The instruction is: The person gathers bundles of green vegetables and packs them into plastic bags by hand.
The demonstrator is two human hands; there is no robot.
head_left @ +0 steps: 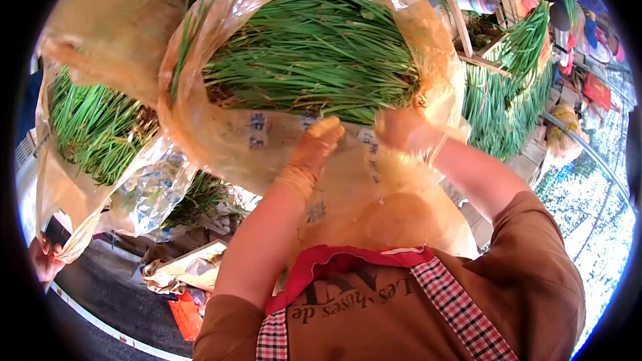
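A large clear plastic bag [348, 160] with blue printing lies spread in front of me, its mouth wide. Inside is a thick heap of garlic chives [314, 53], long green leaves with some dry brown bits. My left hand [315, 144], in a thin yellowish glove, is closed on the bag's near edge. Just to its right, my right hand [404, 132], gloved too and slightly blurred, is closed at the same edge beside the chives; its fingertips are partly hidden.
Another person's hand [45, 259] grips a second plastic bag [73, 187] of chives at the left. More bundled greens [498, 107] stand at the right, near a bottle [478, 2]. A cardboard box [187, 267] and a red bag [185, 314] lie at lower left.
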